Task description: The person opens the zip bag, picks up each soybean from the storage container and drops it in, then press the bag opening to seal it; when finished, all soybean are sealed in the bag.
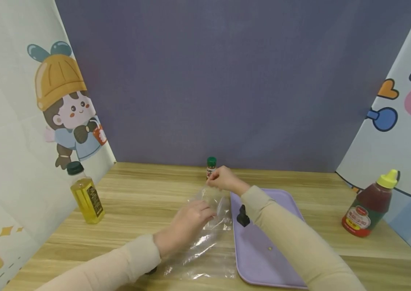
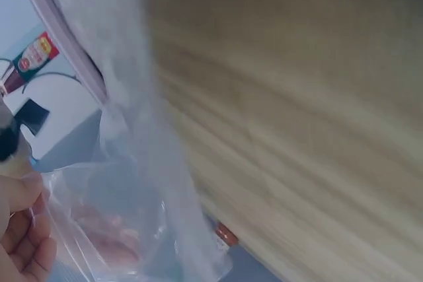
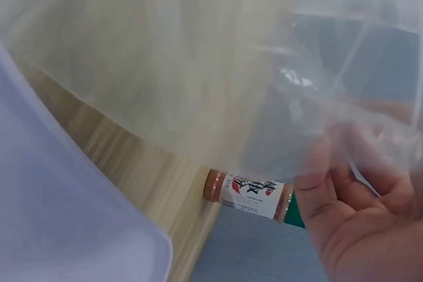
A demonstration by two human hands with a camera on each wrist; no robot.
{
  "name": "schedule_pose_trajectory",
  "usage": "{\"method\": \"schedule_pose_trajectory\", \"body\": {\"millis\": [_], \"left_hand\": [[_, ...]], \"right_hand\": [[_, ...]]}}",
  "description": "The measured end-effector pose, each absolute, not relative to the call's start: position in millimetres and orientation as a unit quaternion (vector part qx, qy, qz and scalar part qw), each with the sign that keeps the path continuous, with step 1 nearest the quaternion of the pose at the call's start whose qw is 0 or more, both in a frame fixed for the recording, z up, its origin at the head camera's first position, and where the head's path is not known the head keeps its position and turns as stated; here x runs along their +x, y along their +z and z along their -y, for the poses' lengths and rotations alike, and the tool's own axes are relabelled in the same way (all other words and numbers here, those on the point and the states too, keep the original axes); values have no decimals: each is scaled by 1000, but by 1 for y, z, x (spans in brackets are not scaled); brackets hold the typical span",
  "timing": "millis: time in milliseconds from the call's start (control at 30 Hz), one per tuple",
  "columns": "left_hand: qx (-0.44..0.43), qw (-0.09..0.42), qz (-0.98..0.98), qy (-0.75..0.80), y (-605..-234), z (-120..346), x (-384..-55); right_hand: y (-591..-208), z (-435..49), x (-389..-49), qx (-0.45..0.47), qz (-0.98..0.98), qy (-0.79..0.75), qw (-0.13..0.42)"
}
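Observation:
A clear plastic bag (image 1: 212, 246) hangs between my two hands over the wooden table, its lower part spread toward the front. My right hand (image 1: 227, 180) pinches its upper edge between thumb and fingers. Lower and to the left, my left hand (image 1: 191, 218) is at the bag's side; in the left wrist view its thumb and curled fingers (image 2: 30, 242) grip the film. Through the film in the right wrist view, the right fingers (image 3: 320, 203) show bent at the bag's edge. Behind that hand stands a small seasoning jar (image 3: 251, 196) with a green cap.
A purple tray (image 1: 263, 262) lies to the right of the bag, under my right forearm, with a small black object (image 1: 243, 217) on it. An oil bottle (image 1: 89, 198) stands at the left, a red sauce bottle (image 1: 367, 208) with a yellow cap at the right. A grey-blue partition (image 1: 205, 81) closes the back.

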State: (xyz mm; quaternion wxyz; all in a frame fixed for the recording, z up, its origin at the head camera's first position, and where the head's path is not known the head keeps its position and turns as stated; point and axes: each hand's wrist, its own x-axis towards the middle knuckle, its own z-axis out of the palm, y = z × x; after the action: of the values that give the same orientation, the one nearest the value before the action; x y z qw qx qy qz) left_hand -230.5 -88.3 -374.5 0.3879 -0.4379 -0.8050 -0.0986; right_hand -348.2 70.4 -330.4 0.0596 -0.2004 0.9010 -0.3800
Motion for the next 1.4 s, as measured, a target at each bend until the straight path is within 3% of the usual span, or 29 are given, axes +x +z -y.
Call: {"method": "schedule_pose_trajectory", "body": {"millis": [667,933,1100,1400], "left_hand": [[-377,392,831,-120,-373,104,-252],[-354,391,842,-108,-376,107,-253],[-338,395,852,-55,-377,108,-250],[-292,336,895,1,-376,109,-244]], "right_hand": [[-321,-110,-319,-182,-904,-367,121],[-329,-108,-305,-126,-903,-405,61],[-330,-104,-301,-96,-887,-447,64],[-335,-103,-305,-83,-870,-484,56]]}}
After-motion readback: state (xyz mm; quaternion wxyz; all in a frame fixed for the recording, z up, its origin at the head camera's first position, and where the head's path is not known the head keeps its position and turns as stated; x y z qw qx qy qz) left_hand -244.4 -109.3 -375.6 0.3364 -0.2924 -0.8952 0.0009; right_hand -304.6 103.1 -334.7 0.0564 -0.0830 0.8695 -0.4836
